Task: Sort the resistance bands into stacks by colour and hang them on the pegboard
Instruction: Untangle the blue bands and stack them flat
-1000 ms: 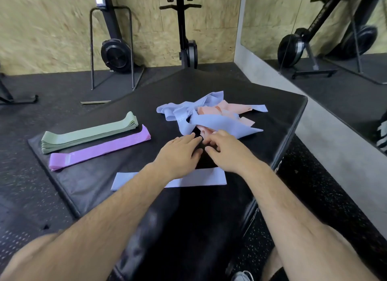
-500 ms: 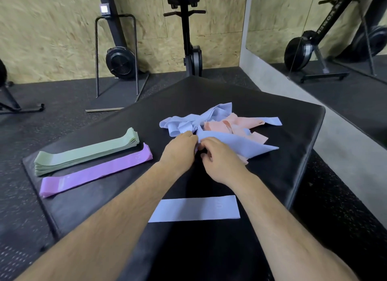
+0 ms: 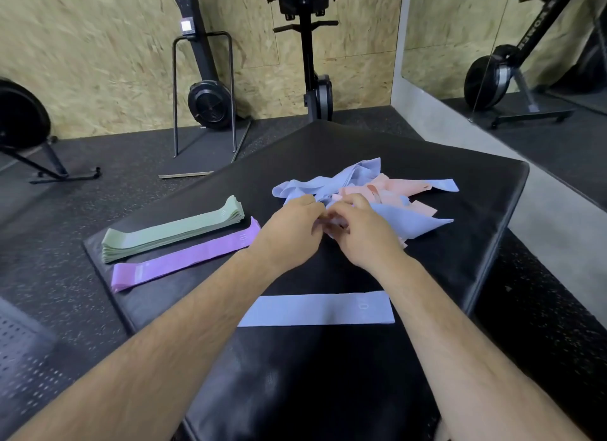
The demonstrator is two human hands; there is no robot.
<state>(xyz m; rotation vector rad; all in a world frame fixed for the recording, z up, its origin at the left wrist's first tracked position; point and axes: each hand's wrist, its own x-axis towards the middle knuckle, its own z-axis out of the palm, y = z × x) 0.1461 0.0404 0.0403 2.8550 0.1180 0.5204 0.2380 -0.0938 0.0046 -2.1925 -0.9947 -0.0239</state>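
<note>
Fingers (image 3: 316, 210) of left hand (image 3: 289, 232) and right hand (image 3: 364, 235) curled together, pinching fabric at near-left edge of tangled blue-pink band pile (image 3: 404, 194), frame centre. Green band stack (image 3: 174, 230) and purple band (image 3: 184, 260) centre-left; flat blue band (image 3: 315, 309) below wrists, all on black mat (image 3: 460, 250).

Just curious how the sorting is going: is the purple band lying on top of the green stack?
No, the purple band lies flat on the black mat beside the green stack, on the nearer side.
</note>
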